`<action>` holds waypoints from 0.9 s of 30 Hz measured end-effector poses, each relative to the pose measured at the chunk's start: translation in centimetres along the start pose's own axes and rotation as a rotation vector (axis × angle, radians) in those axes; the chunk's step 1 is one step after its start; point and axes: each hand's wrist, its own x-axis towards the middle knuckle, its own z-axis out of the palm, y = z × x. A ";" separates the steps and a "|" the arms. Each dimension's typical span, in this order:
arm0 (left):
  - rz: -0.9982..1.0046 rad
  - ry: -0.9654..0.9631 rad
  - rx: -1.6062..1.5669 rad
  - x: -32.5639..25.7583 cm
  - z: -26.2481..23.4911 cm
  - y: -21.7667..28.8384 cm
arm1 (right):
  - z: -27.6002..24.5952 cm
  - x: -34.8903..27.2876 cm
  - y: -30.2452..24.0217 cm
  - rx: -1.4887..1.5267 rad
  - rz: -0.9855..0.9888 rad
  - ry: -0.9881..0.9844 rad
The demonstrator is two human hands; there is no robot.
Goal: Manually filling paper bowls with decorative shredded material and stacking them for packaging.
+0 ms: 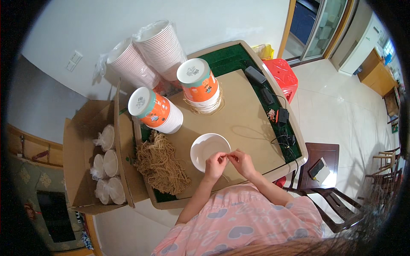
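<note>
Pinching: left hand (215, 164) and right hand (242, 162), fingertips together on a thin string (225, 157)
Bowl: white bowl (206, 148), near table (239, 123) front edge
Twine pile: twine bundle (162, 164), front-left corner

We see both hands over a white bowl (208, 149) on the cardboard sheet (239, 119): left hand (215, 165) & right hand (242, 162) pinch a thin string btwn fingertips. Bundle of tan strings (161, 166) lies left of bowl; stacked paper bowls (157, 112) stand behind.
</note>
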 end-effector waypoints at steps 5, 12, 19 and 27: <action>0.060 0.068 0.065 0.1 -0.2 -0.3 | -0.2 0.0 -0.2 -0.023 0.031 -0.027; 0.033 0.081 0.061 0.0 -1.1 -0.6 | -0.3 0.3 -1.6 -0.065 0.022 -0.055; 0.004 0.073 -0.021 0.1 -0.9 -0.9 | 1.0 1.1 -0.4 -0.020 -0.056 -0.099; -0.101 -0.013 -0.039 0.4 -0.8 -0.7 | 1.2 0.7 -0.2 -0.081 -0.071 -0.098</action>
